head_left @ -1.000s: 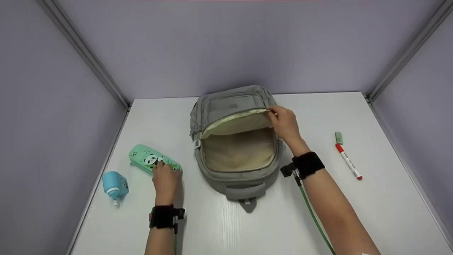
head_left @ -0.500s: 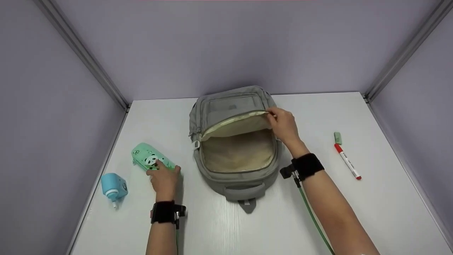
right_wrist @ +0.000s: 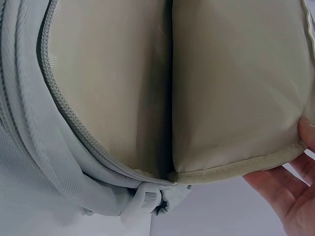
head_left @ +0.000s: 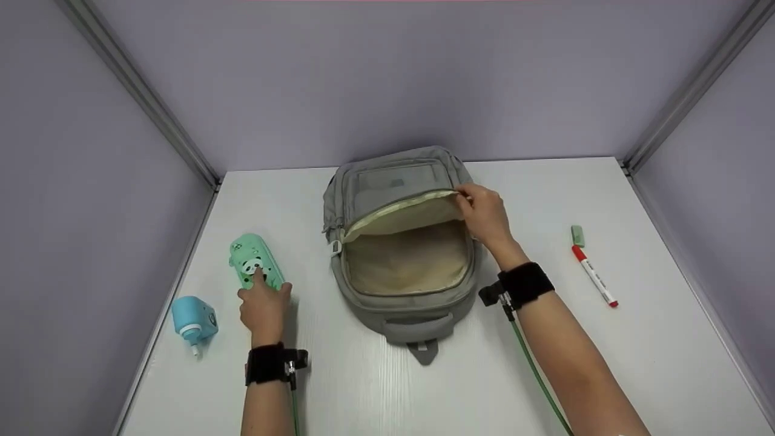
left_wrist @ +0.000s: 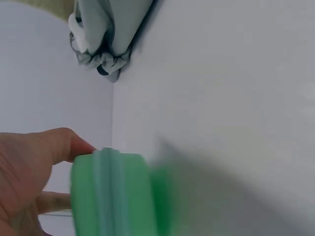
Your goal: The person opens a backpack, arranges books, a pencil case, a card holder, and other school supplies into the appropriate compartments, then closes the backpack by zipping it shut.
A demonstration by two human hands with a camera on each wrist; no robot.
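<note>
A grey backpack (head_left: 418, 315) lies flat in the middle of the white table (head_left: 375, 393), its main compartment unzipped and showing beige lining (right_wrist: 113, 88). My right hand (head_left: 471, 203) pinches the edge of the front flap (right_wrist: 236, 167) and holds it up. To the left, a mint-green pencil case with a panda print (head_left: 251, 257) lies pointing away from me. My left hand (head_left: 259, 286) grips its near end, with the forefinger on top. In the left wrist view the thumb (left_wrist: 69, 145) presses against the case (left_wrist: 110, 191).
A small blue gadget with a white nozzle (head_left: 194, 318) sits near the table's left edge. A red-capped white marker (head_left: 596, 275) and a small green block (head_left: 579, 235) lie to the right. Lilac walls close in the table on three sides.
The pencil case has turned from slanting across the table to pointing away from me and has shifted left, with my left hand moving left with it. My right hand still holds the flap.
</note>
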